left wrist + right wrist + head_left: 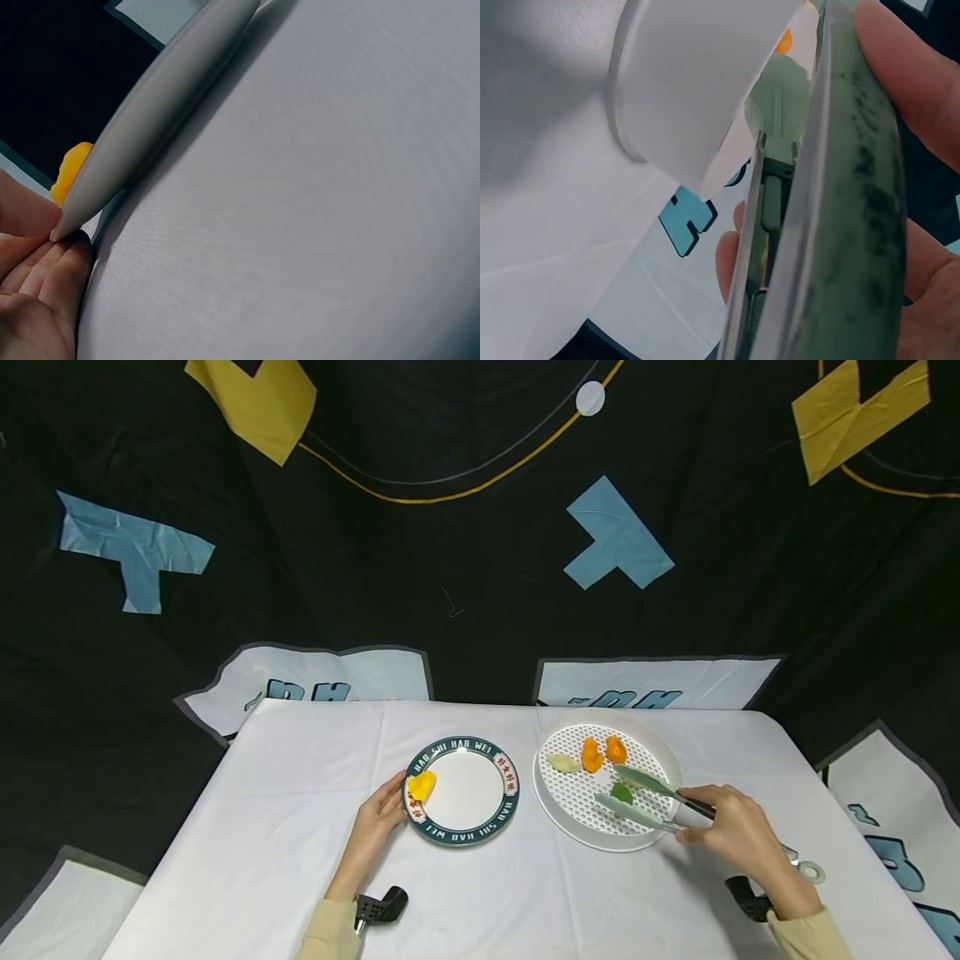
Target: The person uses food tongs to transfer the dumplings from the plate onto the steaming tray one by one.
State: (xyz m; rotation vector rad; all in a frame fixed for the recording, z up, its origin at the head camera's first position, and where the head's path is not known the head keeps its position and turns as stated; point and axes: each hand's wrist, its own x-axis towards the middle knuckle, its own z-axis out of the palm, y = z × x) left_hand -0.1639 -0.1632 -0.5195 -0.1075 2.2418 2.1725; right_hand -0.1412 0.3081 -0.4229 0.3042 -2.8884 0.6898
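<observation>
My left hand (377, 827) pinches the left rim of a white plate (459, 789) with a green lettered border, thumb above and fingers under the edge. A glossy yellow chunk (422, 786), like a piece of pepper, lies on that side of the plate. Green-headed tongs (643, 779) are gripped in my right hand (738, 831), their arms spread over a round white perforated drainer (551, 793). Between the tong heads is a green piece (621, 792). Two orange chunks (592, 756) and a pale yellowish piece (563, 763) lie on the drainer beyond the tongs.
A white cloth (300, 827) covers the table, with plate and drainer side by side. Behind it hangs a black backdrop (450, 593) with blue and yellow shapes. Black wrist camera mounts (382, 906) sit at both wrists.
</observation>
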